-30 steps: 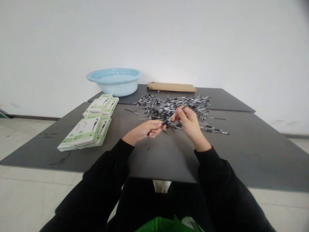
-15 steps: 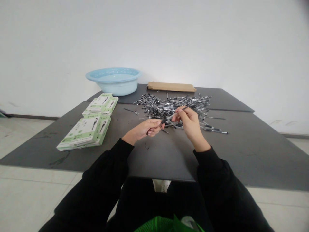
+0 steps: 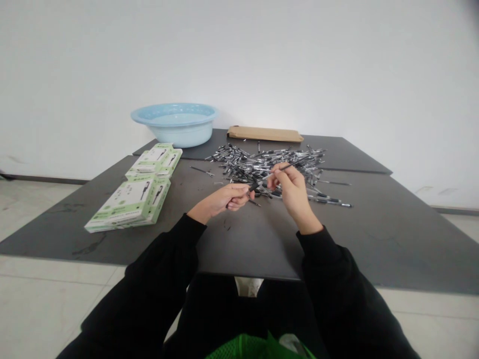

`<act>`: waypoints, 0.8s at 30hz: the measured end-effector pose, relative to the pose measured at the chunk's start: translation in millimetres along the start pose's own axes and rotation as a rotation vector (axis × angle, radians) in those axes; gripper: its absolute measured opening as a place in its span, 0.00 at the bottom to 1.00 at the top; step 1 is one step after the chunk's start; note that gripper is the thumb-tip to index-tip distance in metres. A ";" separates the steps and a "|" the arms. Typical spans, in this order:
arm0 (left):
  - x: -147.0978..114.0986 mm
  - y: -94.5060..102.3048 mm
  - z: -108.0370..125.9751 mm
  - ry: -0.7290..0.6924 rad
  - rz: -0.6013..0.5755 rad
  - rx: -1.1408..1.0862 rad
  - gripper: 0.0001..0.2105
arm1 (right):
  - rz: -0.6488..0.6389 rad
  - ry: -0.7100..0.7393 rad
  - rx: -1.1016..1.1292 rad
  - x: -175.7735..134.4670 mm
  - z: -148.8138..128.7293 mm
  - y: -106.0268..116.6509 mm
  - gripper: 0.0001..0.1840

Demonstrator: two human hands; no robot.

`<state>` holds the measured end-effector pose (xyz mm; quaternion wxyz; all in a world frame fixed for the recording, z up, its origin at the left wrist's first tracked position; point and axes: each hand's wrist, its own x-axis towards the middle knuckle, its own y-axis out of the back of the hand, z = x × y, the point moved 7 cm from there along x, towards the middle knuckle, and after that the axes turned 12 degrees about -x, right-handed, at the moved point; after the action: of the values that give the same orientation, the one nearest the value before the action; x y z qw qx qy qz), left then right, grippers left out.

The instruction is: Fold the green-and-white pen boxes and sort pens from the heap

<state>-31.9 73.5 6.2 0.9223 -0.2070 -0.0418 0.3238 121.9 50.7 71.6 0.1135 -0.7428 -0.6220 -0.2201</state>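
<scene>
A pale, plain wall [image 3: 239,60] stands behind a dark grey table [image 3: 374,234], whose top shows a seam toward the back and a few dark smudges near its left side. Over the table's near half, in front of a broad heap of pens [image 3: 258,160], the person's two hands hold a slim pen piece [image 3: 253,187] slantwise between them. It has a black, matt section beside the left hand [image 3: 220,199] and a clear, shiny stretch between the hands; a thin dark rod [image 3: 296,162] runs up and away past the right hand [image 3: 295,195]. Whether rod and pen piece are joined cannot be told. The left fingers are curled around the black section, and the right fingers pinch the rod between thumb and forefinger. The heaped pens look much alike, clear-barrelled with black parts, lying in every direction, with a few strays at the edges. White-and-green boxes [image 3: 129,199] printed with a black pen lie to the left, a light blue basin [image 3: 182,132] behind them, and a flat brown cardboard piece [image 3: 265,134] at the back.
</scene>
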 end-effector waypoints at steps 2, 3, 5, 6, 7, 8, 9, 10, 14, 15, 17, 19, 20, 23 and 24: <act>0.4 1.9 -0.8 0.005 0.017 0.005 0.13 | 0.053 -0.003 0.006 1.6 0.5 6.7 0.16; 0.9 3.5 -1.4 0.008 0.034 0.007 0.13 | 0.076 -0.003 0.006 2.9 1.0 10.6 0.18; 2.3 8.4 -2.3 -0.002 0.095 0.004 0.12 | 0.094 -0.009 -0.004 6.5 3.7 16.8 0.22; 3.0 11.2 -2.7 -0.011 0.133 0.001 0.12 | 0.079 -0.017 -0.016 8.5 6.2 18.0 0.24; 3.6 13.8 -3.3 -0.018 0.169 -0.001 0.12 | 0.041 -0.027 -0.026 10.6 9.7 17.2 0.25; 4.1 16.0 -4.0 -0.022 0.200 0.002 0.12 | -0.020 -0.040 -0.034 12.3 14.0 14.4 0.27; 4.4 17.7 -4.6 -0.025 0.226 0.007 0.12 | -0.099 -0.057 -0.042 13.4 19.1 10.2 0.28; 4.6 19.0 -4.9 -0.027 0.246 0.014 0.12 | -0.181 -0.078 -0.050 13.7 24.8 5.6 0.29; 4.4 19.8 -1.5 -0.059 0.262 0.059 0.11 | -0.242 -0.150 -0.049 16.8 44.2 7.9 0.29; 4.5 19.1 -0.7 -0.063 0.250 0.069 0.10 | -0.192 -0.153 -0.020 18.7 46.5 13.1 0.28; 5.0 16.9 -0.5 -0.054 0.218 0.087 0.10 | -0.128 -0.166 0.058 20.9 50.1 19.9 0.24; 5.2 15.1 -1.4 -0.039 0.200 0.096 0.12 | -0.130 -0.214 0.110 20.2 54.9 19.3 0.23; 5.1 14.7 -1.7 -0.033 0.201 0.091 0.11 | -0.143 -0.243 0.114 19.0 57.4 17.3 0.23; 3.7 15.9 -0.8 -0.028 0.233 0.039 0.09 | -0.172 -0.290 0.084 13.9 60.6 12.0 0.24; 3.1 17.0 0.3 -0.032 0.244 0.018 0.08 | -0.187 -0.293 0.083 12.1 60.0 10.7 0.23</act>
<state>-39.4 87.5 -0.6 0.8770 -0.1970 -0.0279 0.4374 145.1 85.7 25.8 0.0312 -0.7006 -0.7068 -0.0932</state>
